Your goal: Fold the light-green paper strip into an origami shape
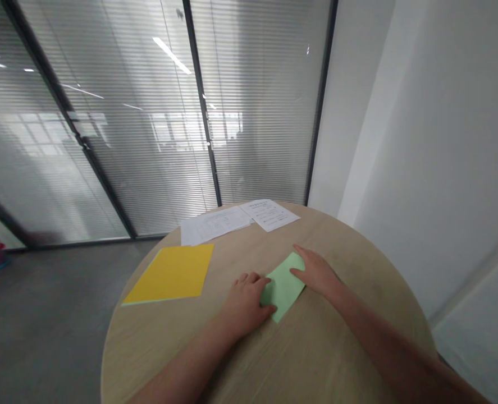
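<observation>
A light green piece of paper, looking folded into a rectangle, lies at a slant on the round wooden table. My left hand rests on its left end, thumb and fingers apart on the paper. At the upper right end is my right hand, with its thumb over the paper and its fingers stretched along the far edge. Both hands touch the paper without closing round it. The paper's underside is hidden.
Yellow sheets with a green edge beneath lie on the table's left. White printed sheets and another printed page lie at the far edge. A glass partition with blinds stands behind; a white wall is on the right.
</observation>
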Motion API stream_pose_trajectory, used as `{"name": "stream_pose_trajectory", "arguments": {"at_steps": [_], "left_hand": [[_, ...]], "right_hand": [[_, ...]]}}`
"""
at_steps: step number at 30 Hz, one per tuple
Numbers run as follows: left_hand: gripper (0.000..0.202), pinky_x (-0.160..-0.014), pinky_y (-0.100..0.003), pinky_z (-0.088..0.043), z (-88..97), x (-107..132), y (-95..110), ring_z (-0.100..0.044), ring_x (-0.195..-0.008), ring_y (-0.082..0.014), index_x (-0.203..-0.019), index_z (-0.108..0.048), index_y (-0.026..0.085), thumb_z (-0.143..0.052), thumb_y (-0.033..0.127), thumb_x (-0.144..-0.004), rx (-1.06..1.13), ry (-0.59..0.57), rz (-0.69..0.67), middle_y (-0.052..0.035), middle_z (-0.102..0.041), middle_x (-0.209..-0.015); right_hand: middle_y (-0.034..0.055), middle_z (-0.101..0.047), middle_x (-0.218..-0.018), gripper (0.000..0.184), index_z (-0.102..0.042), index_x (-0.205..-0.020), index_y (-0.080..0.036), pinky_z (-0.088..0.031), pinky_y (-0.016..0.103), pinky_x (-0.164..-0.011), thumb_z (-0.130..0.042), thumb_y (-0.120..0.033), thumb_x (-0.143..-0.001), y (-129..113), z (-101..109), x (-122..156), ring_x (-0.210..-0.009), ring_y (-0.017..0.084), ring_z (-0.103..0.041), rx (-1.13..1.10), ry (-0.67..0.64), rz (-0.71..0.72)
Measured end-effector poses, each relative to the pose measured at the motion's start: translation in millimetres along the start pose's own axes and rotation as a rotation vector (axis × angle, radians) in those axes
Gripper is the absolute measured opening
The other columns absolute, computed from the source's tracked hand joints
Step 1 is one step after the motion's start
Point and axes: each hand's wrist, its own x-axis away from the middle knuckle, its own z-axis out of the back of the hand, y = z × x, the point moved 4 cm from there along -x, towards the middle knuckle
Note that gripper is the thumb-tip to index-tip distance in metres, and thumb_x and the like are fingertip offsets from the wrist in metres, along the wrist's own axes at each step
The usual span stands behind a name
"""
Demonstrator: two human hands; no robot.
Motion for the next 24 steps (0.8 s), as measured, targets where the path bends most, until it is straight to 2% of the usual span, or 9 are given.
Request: {"name": "stream_pose_trajectory", "arguments": {"at_steps": [3, 5, 7, 11, 15, 18, 22, 24], "left_hand": [[0.064, -0.112, -0.046, -0.045, -0.5, 0, -1, -0.056, -0.13, -0.0329, -0.139, -0.063, 0.024, -0.077, 0.041, -0.079, 0.012, 0.007, 0.001, -0.0102, -0.064, -0.139], [0.067, -0.112, -0.046, -0.045, -1.0, 0, -2, -0.055, -0.131, -0.0334, -0.14, -0.061, 0.024, -0.078, 0.042, -0.078, 0.018, 0.006, 0.005, -0.0098, -0.064, -0.141], [0.07, -0.114, -0.048, -0.044, -1.8, -1, -2, -0.055, -0.132, -0.0337, -0.143, -0.059, 0.024, -0.077, 0.042, -0.078, 0.024, 0.004, 0.008, -0.01, -0.063, -0.143], [0.081, -0.119, -0.05, -0.039, -3.5, -2, -6, -0.051, -0.138, -0.0351, -0.152, -0.05, 0.021, -0.076, 0.042, -0.078, 0.036, -0.003, 0.017, -0.0121, -0.058, -0.151], [0.078, -0.12, -0.045, -0.038, -3.5, -4, -12, -0.05, -0.141, -0.0316, -0.155, -0.045, 0.017, -0.068, 0.046, -0.087, 0.055, -0.012, 0.03, -0.0134, -0.055, -0.154], [0.073, -0.118, -0.04, -0.041, -1.8, -5, -14, -0.051, -0.14, -0.0283, -0.154, -0.046, 0.015, -0.066, 0.043, -0.09, 0.04, -0.003, 0.036, -0.0139, -0.056, -0.153], [0.048, -0.113, -0.043, -0.044, -0.3, -4, -6, -0.057, -0.131, -0.0312, -0.127, -0.069, 0.022, -0.074, 0.041, -0.084, -0.014, -0.019, 0.013, -0.0101, -0.065, -0.14], [0.038, -0.107, -0.047, -0.048, 0.5, -3, -2, -0.06, -0.123, -0.0333, -0.118, -0.073, 0.021, -0.072, 0.04, -0.085, -0.044, -0.015, 0.039, -0.0118, -0.069, -0.129]], "right_hand": [[0.0197, -0.059, -0.149, 0.076, -0.038, -0.16, -0.015, -0.045, 0.044, -0.11, -0.065, -0.03, -0.09, 10, 1, -3, -0.133, 0.031, -0.06, -0.134, -0.015, -0.074], [0.0192, -0.068, -0.137, 0.076, -0.031, -0.162, -0.014, -0.054, 0.043, -0.098, -0.061, -0.031, -0.094, 17, 2, -4, -0.116, 0.029, -0.071, -0.245, -0.052, -0.132], [0.0167, -0.074, -0.124, 0.076, -0.027, -0.163, -0.013, -0.058, 0.04, -0.086, -0.057, -0.031, -0.096, 21, 5, -3, -0.101, 0.027, -0.076, -0.364, -0.107, -0.167], [0.016, -0.074, -0.127, 0.082, -0.017, -0.165, -0.011, -0.059, 0.034, -0.082, -0.055, -0.028, -0.094, 22, 19, 2, -0.101, 0.024, -0.076, -0.582, -0.178, -0.171], [0.0149, -0.072, -0.127, 0.087, -0.022, -0.164, -0.016, -0.058, 0.031, -0.074, -0.06, -0.024, -0.087, 18, 29, 7, -0.091, 0.021, -0.074, -0.694, -0.178, -0.151], [0.0128, -0.067, -0.133, 0.091, -0.023, -0.164, -0.023, -0.056, 0.03, -0.075, -0.062, -0.019, -0.083, 15, 26, 6, -0.085, 0.016, -0.069, -0.727, -0.153, -0.131], [0.0162, -0.063, -0.133, 0.081, -0.043, -0.156, -0.018, -0.056, 0.031, -0.074, -0.067, -0.017, -0.079, 12, 14, 7, -0.083, 0.016, -0.065, -0.717, -0.151, -0.156], [0.019, -0.061, -0.134, 0.074, -0.05, -0.151, -0.016, -0.057, 0.032, -0.072, -0.07, -0.02, -0.08, 9, 11, 11, -0.089, 0.019, -0.066, -0.735, -0.18, -0.173]]}}
